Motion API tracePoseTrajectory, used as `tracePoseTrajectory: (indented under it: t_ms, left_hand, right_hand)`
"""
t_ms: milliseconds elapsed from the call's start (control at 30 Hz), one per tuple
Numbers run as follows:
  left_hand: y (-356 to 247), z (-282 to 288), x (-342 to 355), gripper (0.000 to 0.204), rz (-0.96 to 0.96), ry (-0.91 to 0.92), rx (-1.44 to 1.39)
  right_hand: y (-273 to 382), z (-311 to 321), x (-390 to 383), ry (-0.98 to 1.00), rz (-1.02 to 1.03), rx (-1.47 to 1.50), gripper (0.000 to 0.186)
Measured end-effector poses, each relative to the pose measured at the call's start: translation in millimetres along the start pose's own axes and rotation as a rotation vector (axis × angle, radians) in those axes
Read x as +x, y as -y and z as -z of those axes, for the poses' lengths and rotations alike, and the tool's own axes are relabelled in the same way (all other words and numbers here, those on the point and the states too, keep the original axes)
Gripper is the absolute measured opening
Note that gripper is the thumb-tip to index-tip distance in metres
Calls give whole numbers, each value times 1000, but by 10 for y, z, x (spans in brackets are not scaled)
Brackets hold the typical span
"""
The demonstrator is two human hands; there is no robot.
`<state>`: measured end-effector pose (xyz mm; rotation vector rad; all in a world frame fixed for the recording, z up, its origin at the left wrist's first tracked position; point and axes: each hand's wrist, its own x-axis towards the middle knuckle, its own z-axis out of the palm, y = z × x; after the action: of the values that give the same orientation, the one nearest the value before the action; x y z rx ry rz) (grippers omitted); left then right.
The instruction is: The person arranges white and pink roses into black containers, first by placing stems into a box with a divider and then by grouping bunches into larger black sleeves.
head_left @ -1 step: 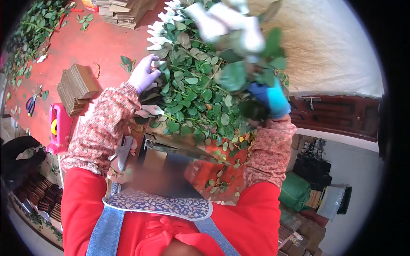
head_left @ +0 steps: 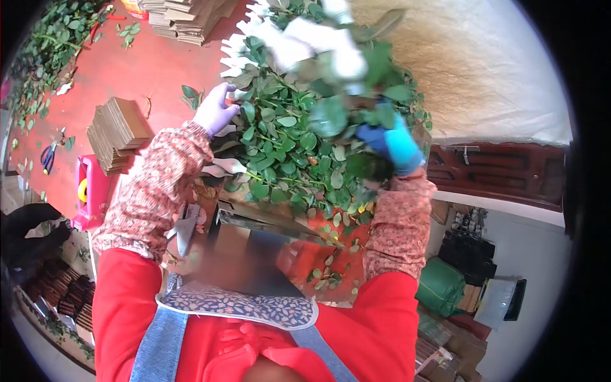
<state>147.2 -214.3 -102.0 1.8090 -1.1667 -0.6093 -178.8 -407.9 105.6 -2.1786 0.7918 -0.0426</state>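
Leafy green stems with white-sleeved flower heads, apparently roses, lie in a big pile (head_left: 280, 149). At the pile's left edge is my left hand (head_left: 216, 113) in a pale lilac glove, thumb and fingers apart around the end of a white-sleeved head. My right hand (head_left: 393, 143), in a light and dark blue glove, grips a bunch of stems (head_left: 330, 116) above the right side of the pile. The bunch's white heads (head_left: 347, 60) point up and left, smeared by motion. Leaves partly hide the right fingers. Two pale sleeved heads (head_left: 223, 167) lie below my left hand.
Folded cardboard pieces (head_left: 118, 134) are stacked left on the red table (head_left: 172, 70), with another stack (head_left: 184, 19) behind. A pink tape dispenser (head_left: 88, 191) and scissors (head_left: 49, 156) lie near the left edge. Cut leaves (head_left: 54, 38) heap far left. Pale cloth (head_left: 484, 76) hangs at right.
My right hand and its bunch have shifted left and slightly down over the pile. The left hand has hardly moved.
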Motion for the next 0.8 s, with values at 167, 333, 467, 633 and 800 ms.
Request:
tracePoseTrajectory:
  t_ms: [167,333,467,633,800]
  left_hand:
    - [-75,28,188,45,236,245,-425]
    - [-35,-48,351,42,163,231,-698]
    - [445,-115,384,44,324,121,-567]
    - [894,114,163,53,119,-2,-310]
    - [805,598,-297,48,48,-13,-81]
  right_hand:
    - [-61,-978,632,220,5,167,56]
    - [-322,-1332,1003,326,-140,-213,74]
    - [-399,-1387,1119,394,-163,-339,70]
    - [-90,-876,763,216,92,-220,38]
    - [132,544,-750,-471,-310,335,25]
